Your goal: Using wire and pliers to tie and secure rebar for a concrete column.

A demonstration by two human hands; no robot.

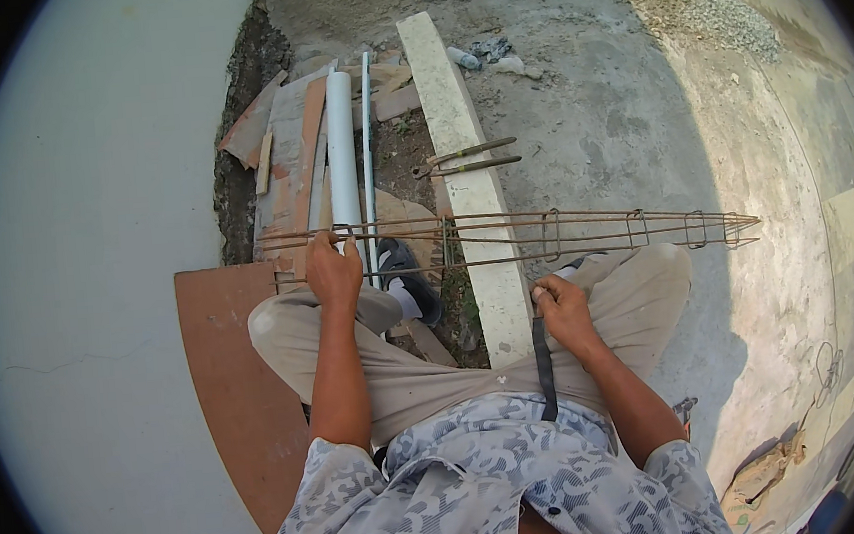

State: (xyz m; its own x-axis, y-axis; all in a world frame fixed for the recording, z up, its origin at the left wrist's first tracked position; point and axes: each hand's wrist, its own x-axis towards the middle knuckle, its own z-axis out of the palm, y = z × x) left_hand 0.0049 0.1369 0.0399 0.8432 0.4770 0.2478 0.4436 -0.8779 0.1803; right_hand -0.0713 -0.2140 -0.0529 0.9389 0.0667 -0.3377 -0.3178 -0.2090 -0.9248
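A long, narrow rebar cage (497, 260) of rusty rods and square stirrups lies crosswise before me, over the concrete beam and my knees. My left hand (335, 269) is closed around its rods near the left end, by a stirrup. Just below the cage's near rod, my right hand (563, 308) has its fingers curled together; whatever they hold is too small or hidden to tell. A dark strap (544, 368) runs from my waist up to beside that hand. Green-handled pincers (474, 157) rest across the concrete beam (449, 100), beyond the cage.
A white pipe (341, 143), a thinner pipe (370, 161) and wooden boards (310, 156) lie left of the beam. A brown panel (236, 382) is by my left knee, beside a pale wall (94, 243). Plastic scraps (491, 56) and gravel (718, 18) lie farther off.
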